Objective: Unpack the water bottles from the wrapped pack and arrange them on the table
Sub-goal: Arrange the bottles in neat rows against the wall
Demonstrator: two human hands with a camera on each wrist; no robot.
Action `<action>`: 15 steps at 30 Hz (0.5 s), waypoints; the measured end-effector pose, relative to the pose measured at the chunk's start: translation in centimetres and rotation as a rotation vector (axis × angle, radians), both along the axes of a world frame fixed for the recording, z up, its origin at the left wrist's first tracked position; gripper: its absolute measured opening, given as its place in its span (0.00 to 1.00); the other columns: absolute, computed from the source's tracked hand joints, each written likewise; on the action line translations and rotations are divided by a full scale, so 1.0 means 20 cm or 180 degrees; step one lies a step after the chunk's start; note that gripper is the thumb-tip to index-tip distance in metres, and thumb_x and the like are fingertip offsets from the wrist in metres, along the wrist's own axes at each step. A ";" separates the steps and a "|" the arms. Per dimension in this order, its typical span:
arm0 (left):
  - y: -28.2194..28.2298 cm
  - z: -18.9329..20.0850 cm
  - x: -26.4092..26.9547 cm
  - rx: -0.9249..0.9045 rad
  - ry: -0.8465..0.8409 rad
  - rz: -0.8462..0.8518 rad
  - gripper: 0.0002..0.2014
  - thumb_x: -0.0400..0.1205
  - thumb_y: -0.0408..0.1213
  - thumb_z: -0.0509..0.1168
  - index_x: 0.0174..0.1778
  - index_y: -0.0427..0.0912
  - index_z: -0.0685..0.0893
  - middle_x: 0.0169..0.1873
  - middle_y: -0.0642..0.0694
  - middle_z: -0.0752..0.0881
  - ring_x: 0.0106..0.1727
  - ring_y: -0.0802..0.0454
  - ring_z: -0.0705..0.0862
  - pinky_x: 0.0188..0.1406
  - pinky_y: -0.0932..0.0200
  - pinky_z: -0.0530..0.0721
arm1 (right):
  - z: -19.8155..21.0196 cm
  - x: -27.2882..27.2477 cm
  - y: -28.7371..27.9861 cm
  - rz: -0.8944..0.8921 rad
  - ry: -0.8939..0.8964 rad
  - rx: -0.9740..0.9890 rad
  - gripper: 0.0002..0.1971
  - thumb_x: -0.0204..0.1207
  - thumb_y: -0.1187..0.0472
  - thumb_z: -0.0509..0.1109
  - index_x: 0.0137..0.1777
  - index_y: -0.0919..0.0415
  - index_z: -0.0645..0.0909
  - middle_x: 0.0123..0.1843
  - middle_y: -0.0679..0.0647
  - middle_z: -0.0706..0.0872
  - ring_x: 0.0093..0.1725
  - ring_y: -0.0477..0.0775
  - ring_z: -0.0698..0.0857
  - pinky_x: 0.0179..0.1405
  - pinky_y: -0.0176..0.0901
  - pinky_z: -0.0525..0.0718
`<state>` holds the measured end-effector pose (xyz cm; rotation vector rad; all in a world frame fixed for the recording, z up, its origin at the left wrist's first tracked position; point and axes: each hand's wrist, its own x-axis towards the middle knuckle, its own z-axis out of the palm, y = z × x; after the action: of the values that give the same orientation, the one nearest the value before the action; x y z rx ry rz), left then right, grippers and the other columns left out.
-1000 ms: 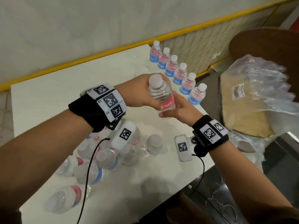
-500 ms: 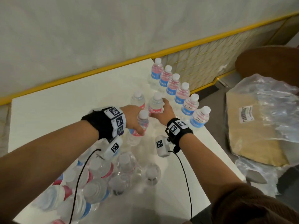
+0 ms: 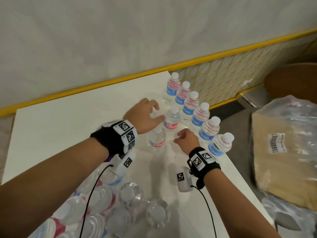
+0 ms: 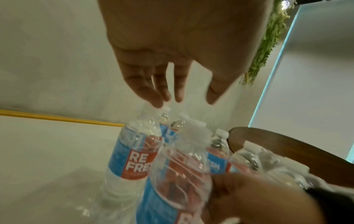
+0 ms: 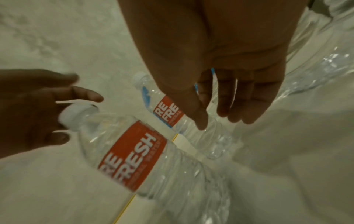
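Observation:
Six small water bottles stand in a row (image 3: 195, 107) along the right edge of the white table (image 3: 68, 126). A second row beside it has a bottle (image 3: 171, 121) and a nearer bottle (image 3: 157, 140), both upright with red and blue labels. My left hand (image 3: 154, 112) hovers with spread fingers above the far end of that second row, holding nothing; what stands right under it is hidden. In the left wrist view its fingers (image 4: 153, 94) hang straight above the caps. My right hand (image 3: 180, 137) sits just right of the nearer bottle, relaxed and empty.
Several loose bottles (image 3: 103, 212) lie and stand in a heap at the table's near left. The torn clear wrap with its cardboard tray (image 3: 283, 152) rests off the table's right side. A brown round surface (image 3: 291, 79) is behind it. A yellow-edged wall runs along the back.
Both hands have let go of the bottles they were setting down. The left hand moved farther along the second row; the right hand drew back toward me.

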<state>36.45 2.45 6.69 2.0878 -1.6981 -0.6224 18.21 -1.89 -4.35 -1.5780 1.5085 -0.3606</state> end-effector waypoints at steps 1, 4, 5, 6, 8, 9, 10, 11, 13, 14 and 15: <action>-0.03 0.01 0.03 -0.0106 -0.0011 0.0166 0.21 0.75 0.52 0.69 0.62 0.51 0.77 0.53 0.47 0.75 0.49 0.48 0.80 0.56 0.53 0.81 | 0.01 0.00 0.03 0.0154 0.0020 0.0000 0.11 0.72 0.62 0.74 0.53 0.59 0.78 0.53 0.58 0.85 0.52 0.57 0.82 0.46 0.40 0.74; -0.10 0.00 0.08 0.0720 -0.0412 0.0001 0.30 0.77 0.46 0.67 0.75 0.56 0.66 0.67 0.41 0.70 0.65 0.40 0.78 0.65 0.49 0.78 | 0.00 0.03 0.09 0.0383 -0.0110 -0.0204 0.11 0.72 0.64 0.73 0.50 0.56 0.74 0.47 0.55 0.82 0.46 0.54 0.81 0.39 0.37 0.74; -0.12 -0.01 0.08 0.1012 -0.0580 -0.0209 0.31 0.78 0.44 0.67 0.77 0.53 0.65 0.70 0.40 0.71 0.68 0.39 0.76 0.66 0.52 0.76 | 0.01 0.05 0.09 0.0316 -0.0173 -0.0270 0.13 0.72 0.64 0.72 0.52 0.56 0.73 0.47 0.54 0.81 0.45 0.54 0.80 0.37 0.36 0.73; -0.14 -0.01 0.09 0.1149 -0.0698 -0.0377 0.30 0.79 0.43 0.67 0.77 0.49 0.67 0.71 0.41 0.73 0.69 0.40 0.76 0.65 0.53 0.74 | 0.01 0.06 0.09 0.0199 -0.0258 -0.0280 0.15 0.72 0.65 0.72 0.55 0.57 0.72 0.48 0.54 0.80 0.45 0.53 0.80 0.36 0.36 0.73; -0.20 0.00 0.09 0.1099 -0.0783 -0.0516 0.24 0.79 0.41 0.69 0.71 0.42 0.74 0.67 0.42 0.78 0.67 0.41 0.77 0.63 0.54 0.75 | 0.01 0.07 0.06 -0.0043 -0.0442 -0.0178 0.21 0.72 0.65 0.73 0.62 0.57 0.70 0.54 0.55 0.79 0.48 0.54 0.82 0.42 0.37 0.76; -0.23 0.01 0.10 0.1008 -0.0812 -0.0514 0.22 0.78 0.42 0.70 0.67 0.39 0.77 0.65 0.41 0.81 0.65 0.41 0.79 0.61 0.53 0.76 | 0.01 0.07 0.04 -0.0124 -0.0499 -0.0145 0.24 0.72 0.64 0.74 0.64 0.57 0.68 0.57 0.56 0.79 0.50 0.55 0.82 0.46 0.40 0.77; -0.26 0.01 0.10 0.0906 -0.0835 -0.0477 0.21 0.78 0.43 0.71 0.64 0.37 0.79 0.62 0.39 0.82 0.63 0.40 0.80 0.59 0.52 0.77 | 0.00 0.07 0.02 -0.0166 -0.0522 -0.0136 0.26 0.72 0.63 0.74 0.67 0.57 0.67 0.60 0.57 0.78 0.53 0.56 0.82 0.49 0.41 0.77; -0.29 0.00 0.10 0.0822 -0.0827 -0.0405 0.20 0.78 0.45 0.70 0.61 0.36 0.80 0.60 0.38 0.83 0.61 0.39 0.81 0.57 0.51 0.77 | 0.00 0.06 0.00 -0.0179 -0.0516 -0.0139 0.28 0.72 0.62 0.75 0.68 0.57 0.67 0.62 0.58 0.78 0.54 0.56 0.82 0.51 0.42 0.76; -0.35 -0.01 0.10 0.0720 -0.0759 -0.0210 0.21 0.78 0.47 0.69 0.59 0.35 0.78 0.58 0.37 0.83 0.59 0.38 0.81 0.51 0.53 0.77 | -0.01 0.07 -0.04 -0.0172 -0.0499 -0.0135 0.30 0.71 0.58 0.76 0.70 0.56 0.66 0.64 0.58 0.78 0.56 0.56 0.82 0.53 0.42 0.77; -0.38 -0.03 0.10 0.0664 -0.0704 -0.0104 0.22 0.78 0.48 0.69 0.60 0.36 0.77 0.58 0.37 0.83 0.59 0.37 0.81 0.47 0.54 0.75 | -0.03 0.08 -0.05 -0.0176 -0.0527 -0.0122 0.32 0.70 0.55 0.77 0.70 0.56 0.66 0.65 0.57 0.78 0.57 0.57 0.82 0.54 0.44 0.78; -0.41 -0.05 0.11 0.0599 -0.0645 -0.0009 0.24 0.78 0.50 0.69 0.61 0.36 0.75 0.57 0.36 0.82 0.58 0.37 0.81 0.45 0.54 0.73 | -0.04 0.09 -0.07 -0.0190 -0.0576 -0.0115 0.33 0.69 0.53 0.78 0.70 0.55 0.66 0.66 0.56 0.78 0.59 0.57 0.82 0.57 0.46 0.79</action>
<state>38.58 -5.71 5.75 2.3498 -1.8124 -0.6103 20.09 -3.27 -5.12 -1.4881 1.4182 -0.5525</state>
